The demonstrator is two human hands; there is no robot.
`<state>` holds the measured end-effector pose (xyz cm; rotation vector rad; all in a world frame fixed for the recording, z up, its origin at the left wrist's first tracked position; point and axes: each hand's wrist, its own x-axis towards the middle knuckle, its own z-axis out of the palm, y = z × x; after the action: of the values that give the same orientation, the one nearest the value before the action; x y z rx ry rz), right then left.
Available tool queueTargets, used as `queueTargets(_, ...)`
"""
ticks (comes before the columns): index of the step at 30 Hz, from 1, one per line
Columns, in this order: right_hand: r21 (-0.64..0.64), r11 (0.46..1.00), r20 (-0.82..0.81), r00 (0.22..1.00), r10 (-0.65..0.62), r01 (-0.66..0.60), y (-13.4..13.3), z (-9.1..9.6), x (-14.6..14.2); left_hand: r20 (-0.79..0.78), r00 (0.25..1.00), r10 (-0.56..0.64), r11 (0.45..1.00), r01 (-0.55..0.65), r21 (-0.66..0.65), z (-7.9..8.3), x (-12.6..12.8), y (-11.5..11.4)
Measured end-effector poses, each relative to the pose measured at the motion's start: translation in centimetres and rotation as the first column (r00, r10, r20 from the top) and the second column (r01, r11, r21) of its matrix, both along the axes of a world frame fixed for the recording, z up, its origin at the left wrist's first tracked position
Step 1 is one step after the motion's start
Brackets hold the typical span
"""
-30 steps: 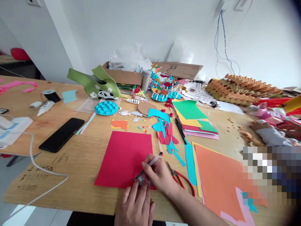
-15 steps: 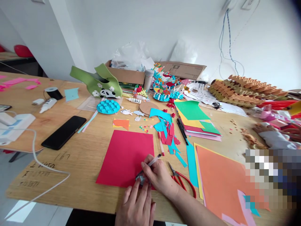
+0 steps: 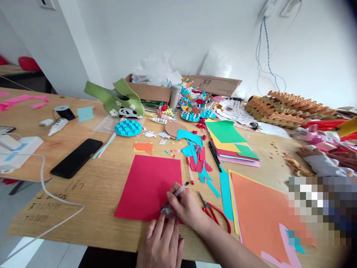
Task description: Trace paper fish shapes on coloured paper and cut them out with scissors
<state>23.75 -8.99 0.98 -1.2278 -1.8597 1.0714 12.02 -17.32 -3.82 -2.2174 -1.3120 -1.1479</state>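
Wooden worktable [image 3: 95, 208] is shown heaped with coloured paper before a white wall; a red card sheet [image 3: 147, 188] is laid flat near the front edge, its lower right corner lying under the hands. A slim translucent tube [image 3: 178, 191], dark at its tip, is pinched between thumb and fingers of the right hand [image 3: 188, 210], its far end angled toward 1 o'clock. A crumpled silver-grey piece [image 3: 167, 212] is gripped by the closed fingertips of the left hand [image 3: 160, 242], partly hidden by both hands; whether it touches the card cannot be told. Red-handled scissors [image 3: 216, 214] are placed just beside the right hand at 3 o'clock, with an orange sheet [image 3: 259, 212] beyond them. Turquoise paper scraps [image 3: 195, 160] are scattered at 1 o'clock, a red-and-white pen [image 3: 190, 173] among them; a black phone [image 3: 76, 158] is left at 10 o'clock. Another person's hand [image 3: 346, 156] is seen well apart at 2 o'clock. A close pinch near the tube's tip is judged steadiest; with the forearms braced on the table, slipping of the small piece should be reduced.
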Motion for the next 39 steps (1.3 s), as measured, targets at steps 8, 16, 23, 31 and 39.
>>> queueTargets(8, 0.037, 0.999, 0.020, 1.000, -0.012, 0.011, 0.18, -0.37, 0.11, 0.004, 1.000, -0.009, 1.000, 0.009, -0.011, -0.15, -0.03, 0.06)
queueTargets(16, 0.092, 0.995, 0.044, 0.998, -0.036, 0.032, 0.35, -0.43, 0.16, -0.035, 0.999, -0.013, 0.995, 0.010, -0.094, -0.61, -0.19, -0.40)
queueTargets(23, 0.108, 0.994, 0.058, 0.997, -0.041, 0.035, 0.39, -0.28, 0.30, -0.045, 0.999, -0.026, 0.994, 0.021, -0.111, -0.88, -0.29, -0.42)
queueTargets(31, 0.136, 0.989, 0.080, 0.994, -0.070, 0.058, 0.41, 0.17, 0.45, -0.046, 0.998, -0.035, 0.991, 0.029, -0.132, -0.65, -0.34, -0.36)
queueTargets(39, 0.148, 0.988, 0.135, 0.988, -0.074, 0.054, 0.49, 0.47, 0.80, -0.040, 0.998, -0.038, 0.988, 0.032, -0.148, -0.45, -0.39, -0.37)
